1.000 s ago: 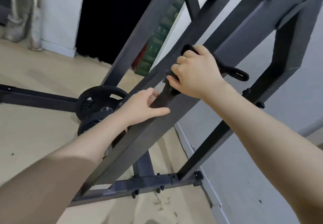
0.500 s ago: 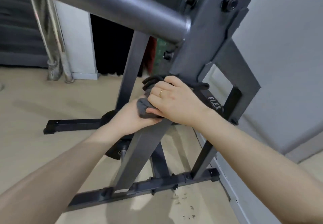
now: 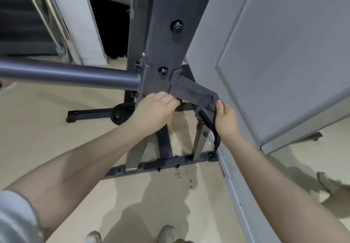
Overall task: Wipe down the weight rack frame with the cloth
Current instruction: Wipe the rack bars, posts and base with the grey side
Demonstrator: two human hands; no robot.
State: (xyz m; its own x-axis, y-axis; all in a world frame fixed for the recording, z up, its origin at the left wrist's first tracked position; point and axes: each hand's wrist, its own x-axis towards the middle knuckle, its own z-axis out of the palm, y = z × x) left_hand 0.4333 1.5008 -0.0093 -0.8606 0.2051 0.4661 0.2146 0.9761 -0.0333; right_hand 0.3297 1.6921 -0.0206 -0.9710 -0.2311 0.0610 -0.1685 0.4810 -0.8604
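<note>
The dark grey weight rack frame stands upright in the middle, with a round bar running left and a short bracket arm slanting down to the right. A dark grey cloth wraps the end of that arm, and a black strap hangs beneath it. My right hand grips the cloth against the arm's end, thumb on top. My left hand holds the upright just below the bracket, fingers curled round its edge.
A grey panelled wall runs close along the right of the rack. A black weight plate sits low behind my left hand. The rack's base bar crosses the beige floor, and my shoes stand below it.
My right hand has carried the cloth from the upright out to the right, onto the end of the bracket arm. My left hand has stayed on the upright. The view has tilted down.
</note>
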